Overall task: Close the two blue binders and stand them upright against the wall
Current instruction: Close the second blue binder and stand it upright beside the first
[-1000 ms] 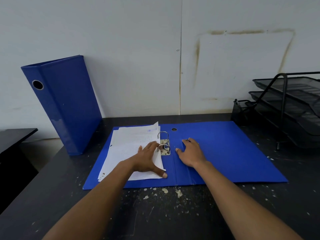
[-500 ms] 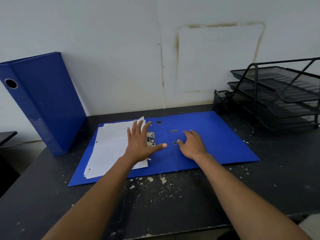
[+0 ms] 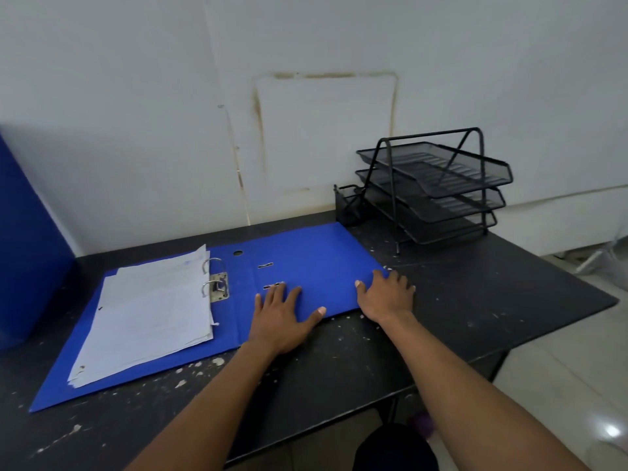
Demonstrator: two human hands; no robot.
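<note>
Head view. Open blue binder (image 3: 306,263) flat on dark surface (image 3: 475,300), centre frame, covers spread. Paper stack (image 3: 149,314) on left cover, threaded on ring mechanism (image 3: 215,283), rings closed. Left hand (image 3: 283,316) flat on right cover, fingers spread, palm down, gripping nothing. Right hand (image 3: 387,295) at 3 o'clock edge of right cover, fingers spread over cover's outer edge; whether fingertips curl under the edge cannot be told. Second blue binder (image 3: 27,239) at 9 o'clock, closed, upright, partly cut by frame edge, near wall (image 3: 136,113). Black mesh tray rack (image 3: 438,185) at 1 o'clock, against wall, just beyond open binder's far right corner. Pale flecks scattered on surface.
</note>
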